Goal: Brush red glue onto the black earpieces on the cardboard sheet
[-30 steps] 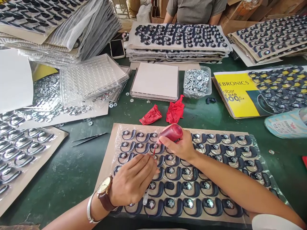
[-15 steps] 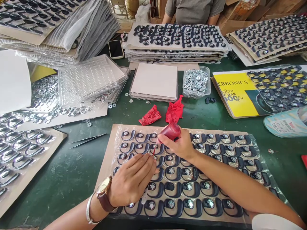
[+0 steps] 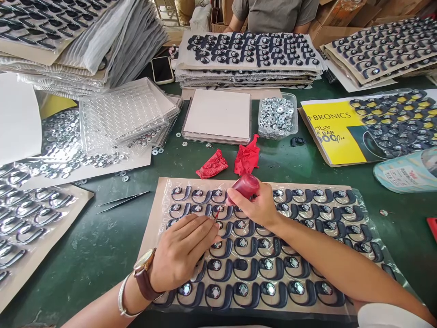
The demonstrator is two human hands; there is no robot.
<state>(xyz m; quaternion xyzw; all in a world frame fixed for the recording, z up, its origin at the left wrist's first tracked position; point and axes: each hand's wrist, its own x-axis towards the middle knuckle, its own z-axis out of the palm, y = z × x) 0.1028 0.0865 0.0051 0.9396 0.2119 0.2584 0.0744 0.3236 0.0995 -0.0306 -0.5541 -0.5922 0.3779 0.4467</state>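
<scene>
My left hand point(image 3: 184, 253), with a watch point(image 3: 144, 264) on its wrist, is closed around a thin tool point(image 3: 216, 214) with a red point. The rest of the tool is hidden under my hand. My right hand point(image 3: 262, 207) grips a dark red squeeze bottle point(image 3: 243, 188), tilted with its narrow end toward the tool. Beneath both hands lies a cardboard sheet point(image 3: 153, 218) under clear film, carrying rows of black hook-shaped pieces point(image 3: 250, 270) with round silver centres. The tool's point is at one silver centre in the second row from the back.
Two crumpled red scraps point(image 3: 212, 165) lie behind the sheet. Tweezers point(image 3: 123, 202) rest to the left. Farther back are a tub of metal washers point(image 3: 277, 115), a stack of white-topped plates point(image 3: 218, 114), a phone point(image 3: 162, 70) and stacked sheets of pieces point(image 3: 251, 75). A person point(image 3: 273, 16) sits opposite.
My left hand has shifted slightly left and lies flatter, hiding the tool's clear handle. The red bottle has tipped a little; the view has moved slightly.
</scene>
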